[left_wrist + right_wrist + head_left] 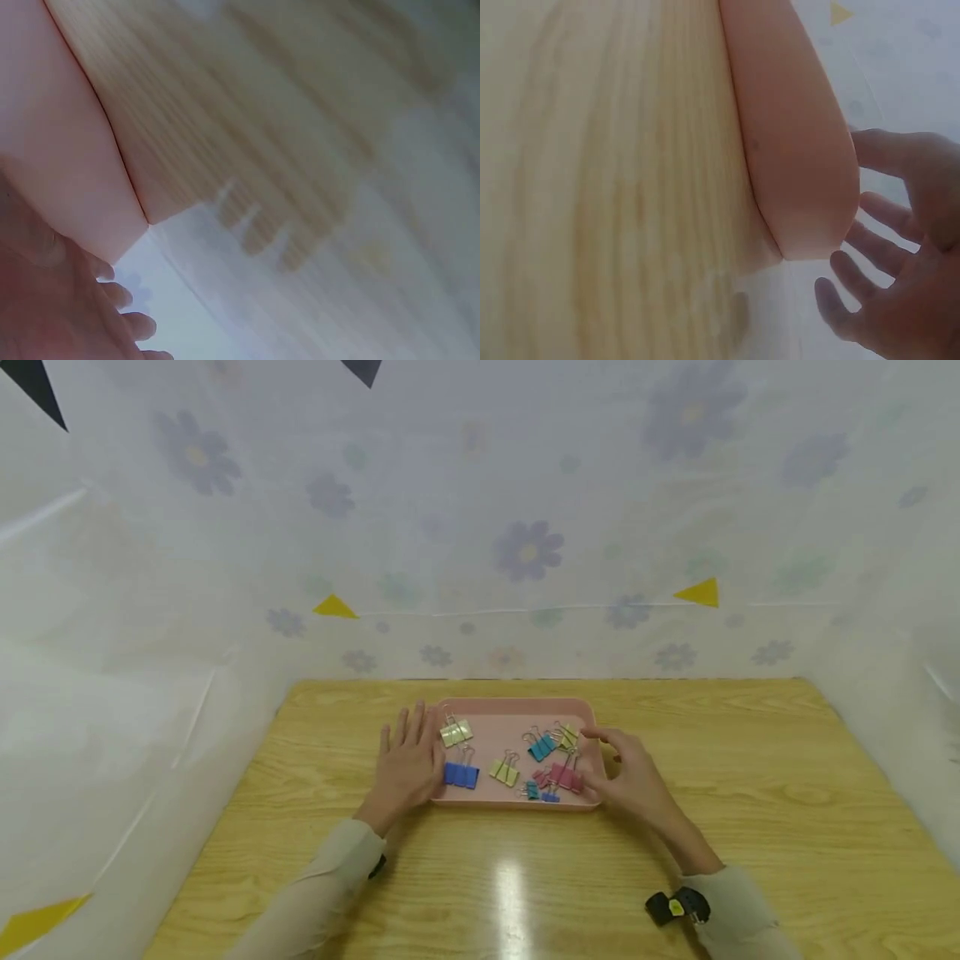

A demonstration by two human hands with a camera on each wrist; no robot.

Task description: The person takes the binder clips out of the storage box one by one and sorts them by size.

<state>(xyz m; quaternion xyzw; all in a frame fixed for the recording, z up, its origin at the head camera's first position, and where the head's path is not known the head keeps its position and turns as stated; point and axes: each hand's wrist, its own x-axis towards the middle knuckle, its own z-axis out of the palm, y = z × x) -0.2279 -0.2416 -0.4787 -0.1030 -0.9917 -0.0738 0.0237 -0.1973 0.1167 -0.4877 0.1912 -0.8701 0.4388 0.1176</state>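
A shallow pink tray [495, 718] lies on the wooden table, holding several binder clips. Toward its left end are a pale yellow clip [455, 732] and a large blue clip [461, 775]; another yellow clip [505, 772] lies near the middle. Crowded at the right are a teal clip [542, 747], a yellow clip [568, 737], a pink clip [566, 777] and smaller clips. Against the tray's left side rests my left hand [408, 764], fingers straight. My right hand [633, 777] is at the right side, thumb and fingers spread apart around the rim; the right wrist view shows nothing gripped.
Wood-grained table [750, 793] surrounds the tray. Pale flowered sheeting [450, 552] rises behind and at both sides, with yellow triangles [701, 593] on it. A black strap [693, 903] with a small device circles the right wrist.
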